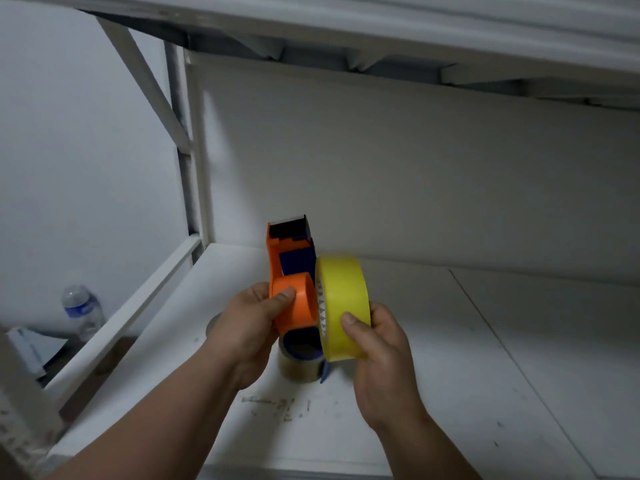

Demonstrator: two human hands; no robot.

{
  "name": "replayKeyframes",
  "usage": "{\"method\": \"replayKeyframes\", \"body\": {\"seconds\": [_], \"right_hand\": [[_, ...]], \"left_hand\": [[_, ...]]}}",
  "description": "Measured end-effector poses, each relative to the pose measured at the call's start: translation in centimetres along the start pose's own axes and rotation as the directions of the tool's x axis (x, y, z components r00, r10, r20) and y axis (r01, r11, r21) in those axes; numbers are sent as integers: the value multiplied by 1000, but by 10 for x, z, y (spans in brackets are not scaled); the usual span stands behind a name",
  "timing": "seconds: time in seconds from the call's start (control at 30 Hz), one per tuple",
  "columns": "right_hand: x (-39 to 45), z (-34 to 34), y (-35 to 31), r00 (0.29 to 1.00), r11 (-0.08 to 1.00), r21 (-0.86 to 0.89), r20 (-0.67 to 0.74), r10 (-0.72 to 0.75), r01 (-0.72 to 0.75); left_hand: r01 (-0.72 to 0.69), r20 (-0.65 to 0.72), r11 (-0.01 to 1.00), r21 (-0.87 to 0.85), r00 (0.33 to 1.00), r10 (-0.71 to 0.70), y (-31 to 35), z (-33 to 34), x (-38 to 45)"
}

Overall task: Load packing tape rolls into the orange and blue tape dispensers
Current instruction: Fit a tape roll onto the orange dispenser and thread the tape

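Between your hands: you held the yellow tape roll beside the orange dispenser hub, for loading.
Left hand: gripped dispenser, steadying it.
Right hand: gripped roll.

One view only, from a wide-angle camera worn on the person's head; it looks forward and down onto a scuffed white shelf board inside a white metal rack; both bare forearms enter from the bottom edge, close to the lens; the rack's upper tier crosses the top; straight edges bow slightly.
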State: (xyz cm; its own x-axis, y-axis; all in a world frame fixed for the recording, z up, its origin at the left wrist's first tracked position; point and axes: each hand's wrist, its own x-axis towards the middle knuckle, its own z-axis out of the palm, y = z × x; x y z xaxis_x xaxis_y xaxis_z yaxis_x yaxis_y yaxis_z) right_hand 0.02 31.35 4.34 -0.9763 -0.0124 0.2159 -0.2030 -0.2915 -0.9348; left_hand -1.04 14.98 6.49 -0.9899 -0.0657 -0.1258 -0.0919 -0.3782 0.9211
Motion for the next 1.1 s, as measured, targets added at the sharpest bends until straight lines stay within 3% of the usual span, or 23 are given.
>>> {"method": "replayKeyframes", "body": {"seconds": [0.17, 0.4, 0.57, 0.73, 0.97, 1.1], "right_hand": [[-8, 7, 2, 998, 996, -93, 63, 10, -4], [-10, -3, 0, 984, 959, -279, 176, 8, 42], [-13, -4, 2, 988, 945, -323, 153, 2, 48], [-19, 7, 2, 992, 933, -355, 129, -16, 61], [-18, 43, 15, 993, 921, -377, 104, -64, 99], [-18, 73, 33, 989, 919, -368, 98, -112, 141]], "left_hand": [[-79, 49, 996, 36, 996, 77, -5, -3, -7], [-53, 39, 998, 39, 998, 51, -6, 13, -22], [-19, 32, 999, 41, 999, 17, -9, 17, -30], [2, 128, 1000, 4, 992, -3, -8, 11, -30], [-96, 315, 992, 80, 947, 66, 8, -10, -21], [-78, 329, 996, 37, 942, 61, 16, -32, -17]]}}
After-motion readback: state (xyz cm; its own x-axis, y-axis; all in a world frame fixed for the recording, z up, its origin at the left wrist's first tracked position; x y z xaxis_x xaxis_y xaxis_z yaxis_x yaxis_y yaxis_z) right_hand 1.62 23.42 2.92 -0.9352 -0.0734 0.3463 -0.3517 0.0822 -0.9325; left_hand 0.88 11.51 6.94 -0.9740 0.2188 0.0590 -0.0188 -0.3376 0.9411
